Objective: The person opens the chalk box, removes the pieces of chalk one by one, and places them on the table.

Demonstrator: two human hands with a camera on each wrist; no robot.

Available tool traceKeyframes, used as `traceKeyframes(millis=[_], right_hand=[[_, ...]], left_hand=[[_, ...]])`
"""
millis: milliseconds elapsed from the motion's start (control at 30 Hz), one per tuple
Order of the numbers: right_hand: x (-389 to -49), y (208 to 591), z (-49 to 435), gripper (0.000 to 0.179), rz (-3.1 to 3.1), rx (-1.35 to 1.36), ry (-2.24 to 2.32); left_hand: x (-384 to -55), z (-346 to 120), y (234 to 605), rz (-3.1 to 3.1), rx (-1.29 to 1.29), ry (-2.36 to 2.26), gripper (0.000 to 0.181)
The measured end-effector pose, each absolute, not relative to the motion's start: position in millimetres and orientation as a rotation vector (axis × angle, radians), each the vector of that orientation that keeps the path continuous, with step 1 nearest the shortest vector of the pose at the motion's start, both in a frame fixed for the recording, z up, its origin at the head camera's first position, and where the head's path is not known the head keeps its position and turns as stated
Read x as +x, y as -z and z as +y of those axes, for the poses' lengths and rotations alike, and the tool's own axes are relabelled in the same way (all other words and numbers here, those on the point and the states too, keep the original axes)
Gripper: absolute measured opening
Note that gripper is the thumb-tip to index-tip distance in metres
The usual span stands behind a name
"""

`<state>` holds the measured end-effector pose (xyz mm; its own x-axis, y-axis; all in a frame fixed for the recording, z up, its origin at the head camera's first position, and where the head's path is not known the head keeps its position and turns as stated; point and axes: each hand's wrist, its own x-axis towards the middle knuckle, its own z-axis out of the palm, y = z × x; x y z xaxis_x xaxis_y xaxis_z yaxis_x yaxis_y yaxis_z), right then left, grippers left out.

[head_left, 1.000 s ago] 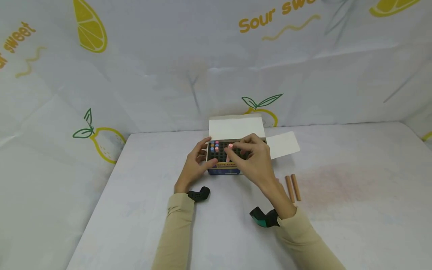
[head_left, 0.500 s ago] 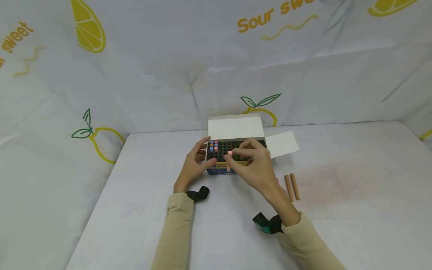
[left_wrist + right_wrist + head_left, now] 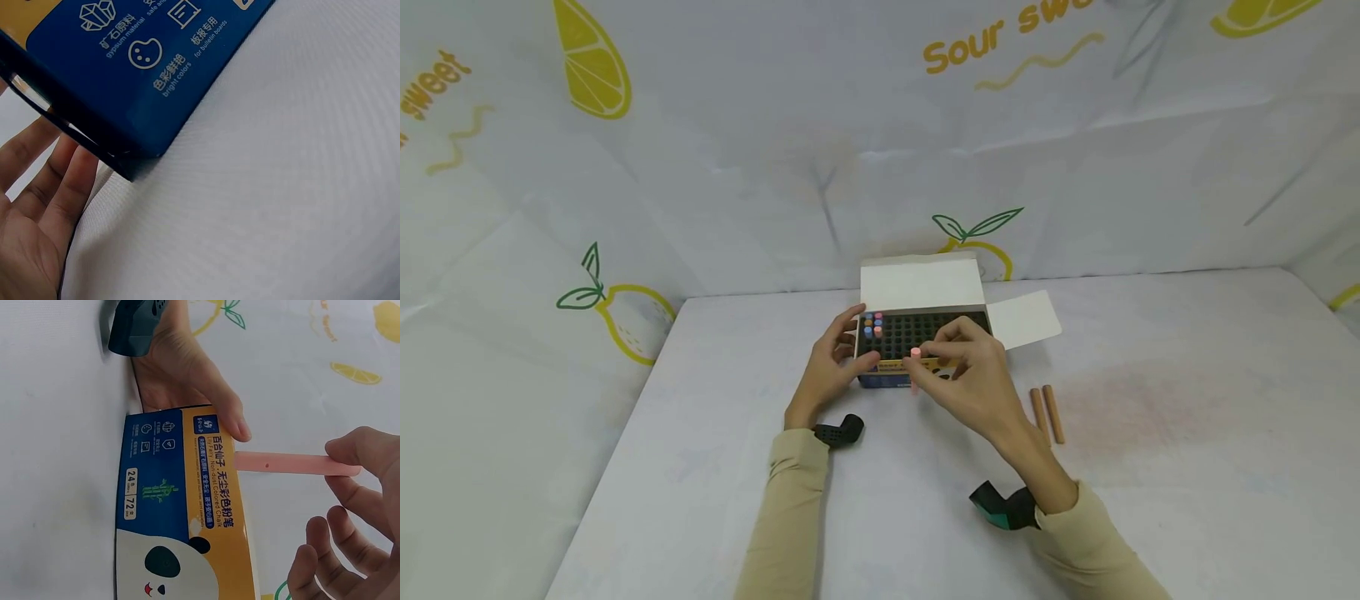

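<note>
A blue and yellow chalk box (image 3: 887,380) with a panda print stands with its lid up, showing a black insert of round holes. Several blue, orange and pink chalk sticks (image 3: 873,325) fill its left rear corner. My left hand (image 3: 825,375) holds the box's left end, thumb at the front top edge and fingers at the side. Between thumb and index finger, my right hand (image 3: 976,372) pinches a pink chalk stick (image 3: 281,464) near its upper end. In the head view that stick is upright before the box front; whether it touches the box is unclear.
Two orange-brown chalk sticks (image 3: 1053,414) lie on the white tabletop (image 3: 1150,500) right of the box. The white lid (image 3: 922,283) rises at the back, and a side flap (image 3: 1024,320) spreads rightward. A lemon-print cloth (image 3: 737,167) hangs behind.
My right hand has come toward me with the pink chalk stick, from over the holes to before the box front. My left hand keeps its place on the box.
</note>
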<state>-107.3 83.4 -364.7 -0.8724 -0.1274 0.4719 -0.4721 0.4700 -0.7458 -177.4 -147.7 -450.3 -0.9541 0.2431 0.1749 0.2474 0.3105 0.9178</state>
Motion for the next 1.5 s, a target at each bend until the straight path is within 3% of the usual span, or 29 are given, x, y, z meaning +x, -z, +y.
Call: traceKeyframes(millis=[767, 1033, 1333, 1500], right_hand=[[-112, 351, 140, 0.013, -2.720, 0.601, -1.241], [-112, 346, 161, 0.005, -2.783, 0.635, -1.219], [-108, 339, 196, 0.010, -2.841, 0.659, -1.245], [-106, 338, 219, 0.003, -2.944, 0.640, -1.220]], left_hand=[[-178, -149, 450, -2.545, -0.480, 1.813, 0.076], [-178, -149, 451, -2.537, -0.482, 1.810, 0.077], [-178, -149, 449, -2.543, -0.482, 1.787, 0.076], [-177, -148, 448, -2.555, -0.466, 1.793, 0.076]])
